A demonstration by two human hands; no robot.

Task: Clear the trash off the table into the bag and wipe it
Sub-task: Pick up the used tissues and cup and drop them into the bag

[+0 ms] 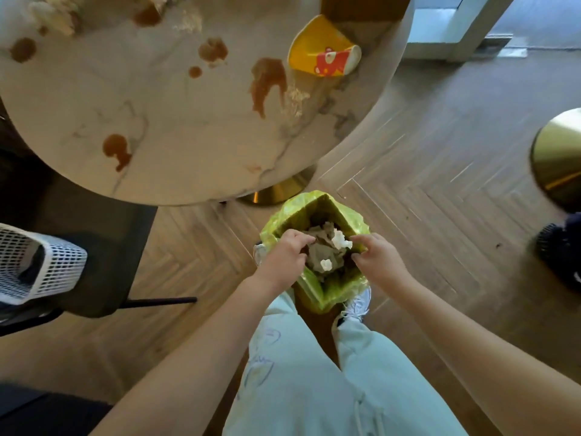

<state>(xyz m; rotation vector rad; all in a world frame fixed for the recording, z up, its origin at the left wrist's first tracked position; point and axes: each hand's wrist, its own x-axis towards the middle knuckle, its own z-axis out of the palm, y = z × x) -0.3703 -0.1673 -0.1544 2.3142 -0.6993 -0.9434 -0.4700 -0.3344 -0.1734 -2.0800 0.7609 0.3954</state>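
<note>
A bin lined with a yellow-green bag (314, 209) stands on the floor between my feet and the table. Crumpled grey and white paper trash (327, 250) fills it. My left hand (283, 259) hangs over the bin's left rim with curled fingers touching the paper. My right hand (377, 259) grips the bag's right rim. On the round marble table (176, 127) lies a tipped yellow paper cup (323, 48) with a red bear print. Brown spills (267, 83) and crumbs (56, 11) mark the tabletop.
A cardboard box (364, 7) sits at the table's far edge behind the cup. A dark chair (103, 247) with a white mesh basket (37, 262) stands at the left. A gold stool base (559, 152) is at the right, a dark shoe (559, 250) below it.
</note>
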